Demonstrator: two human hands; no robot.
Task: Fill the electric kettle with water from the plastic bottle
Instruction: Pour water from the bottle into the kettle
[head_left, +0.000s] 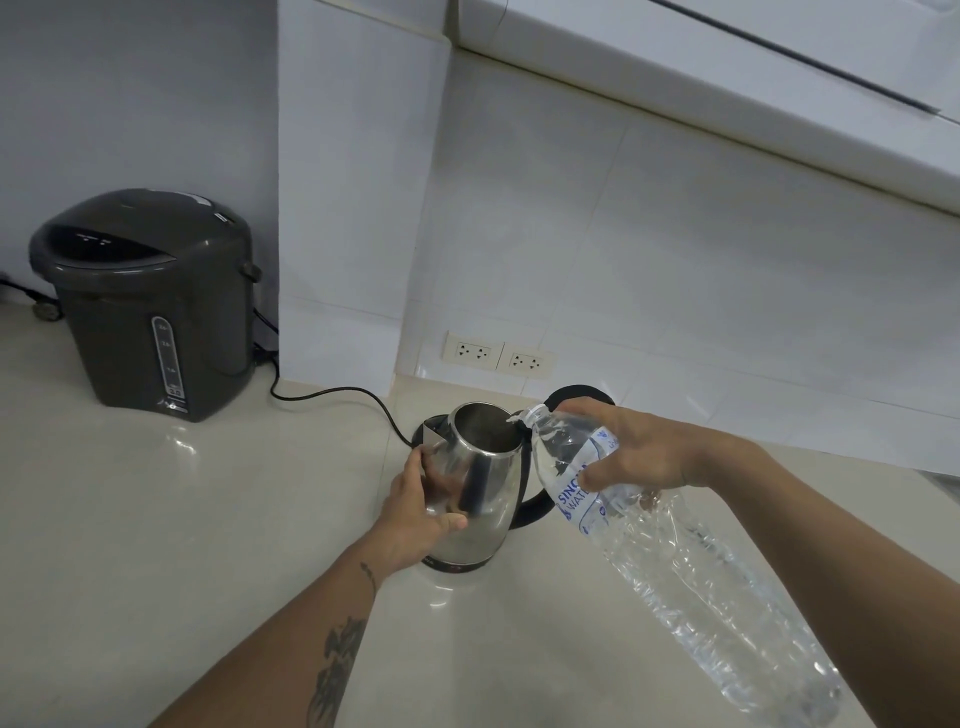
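A stainless steel electric kettle (480, 483) with a black handle stands on the pale counter, its lid open and its mouth facing up. My left hand (415, 512) grips the kettle's left side. My right hand (636, 452) holds a large clear plastic bottle (691, 566) near its neck. The bottle is tilted steeply, base toward me, and its uncapped mouth rests at the right rim of the kettle's opening. Water lies in the bottle's neck and shoulder.
A dark grey hot-water dispenser (148, 301) stands at the back left. A black cord (332, 392) runs across the counter to the kettle base. Two wall sockets (498, 356) sit just behind the kettle on the white tiled wall. A white cabinet (727, 67) overhangs above.
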